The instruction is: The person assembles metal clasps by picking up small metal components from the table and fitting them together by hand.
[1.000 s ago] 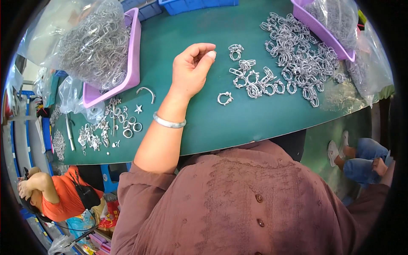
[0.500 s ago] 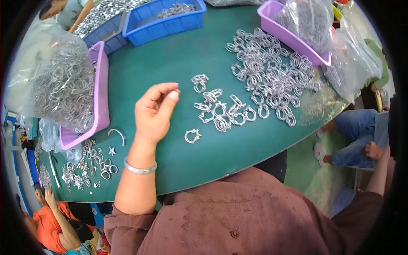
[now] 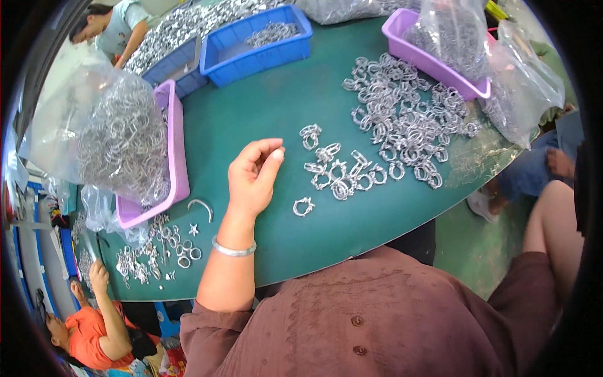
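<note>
My left hand (image 3: 254, 176) rests over the green table with a metal bangle on its wrist. Its fingers are curled and the thumb tip meets the index finger; whatever lies inside, if anything, is hidden. To its right is a single silver-coloured metal ring (image 3: 304, 207) with small bumps on its rim. A little farther off lies a loose cluster of similar rings (image 3: 342, 179), apart from the hand. The large pile of metal rings (image 3: 402, 119) spreads beyond it. My right arm (image 3: 556, 226) shows at the right edge, but its hand is out of view.
A purple basket (image 3: 180, 144) with a bag of rings stands left; another purple basket (image 3: 402, 47) stands far right. A blue bin (image 3: 257, 60) is at the back. Small metal pieces (image 3: 138, 261) and a curved piece (image 3: 202, 207) lie left. A person in orange (image 3: 100, 333) sits lower left.
The whole view has shifted, so the table's contents appear farther right. My left hand keeps its pose beside the rings. The person in orange has raised a hand, and my right arm appears larger.
</note>
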Motion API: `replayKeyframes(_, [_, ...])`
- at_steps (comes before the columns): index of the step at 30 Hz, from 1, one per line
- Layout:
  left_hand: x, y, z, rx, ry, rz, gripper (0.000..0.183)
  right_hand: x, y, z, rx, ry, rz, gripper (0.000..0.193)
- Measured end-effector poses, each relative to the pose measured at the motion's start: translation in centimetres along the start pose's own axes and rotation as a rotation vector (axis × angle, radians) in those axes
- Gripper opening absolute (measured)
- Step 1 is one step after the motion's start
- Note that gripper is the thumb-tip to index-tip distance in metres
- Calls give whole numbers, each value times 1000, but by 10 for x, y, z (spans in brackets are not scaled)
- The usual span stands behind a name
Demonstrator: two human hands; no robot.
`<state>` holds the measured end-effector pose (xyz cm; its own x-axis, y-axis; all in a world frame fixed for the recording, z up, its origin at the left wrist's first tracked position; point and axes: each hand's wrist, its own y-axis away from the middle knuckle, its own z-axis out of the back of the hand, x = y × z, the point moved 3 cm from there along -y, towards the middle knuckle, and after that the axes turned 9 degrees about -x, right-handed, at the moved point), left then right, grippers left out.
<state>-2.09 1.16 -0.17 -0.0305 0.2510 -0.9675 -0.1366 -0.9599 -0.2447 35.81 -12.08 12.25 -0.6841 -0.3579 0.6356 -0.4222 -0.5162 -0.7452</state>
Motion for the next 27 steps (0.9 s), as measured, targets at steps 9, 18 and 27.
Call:
replayKeyframes(9, [2, 3, 3, -16, 28, 16, 15, 84, -22, -116, 196, -571, 0, 18])
replayKeyframes(18, [5, 0, -2, 13, -33, -11, 16, 18, 74, -244, 1038, 173, 247, 36])
replayKeyframes(27, [-7, -3, -7, 44, -164, -97, 24, 18, 74, -248, 966, -121, -56, 18])
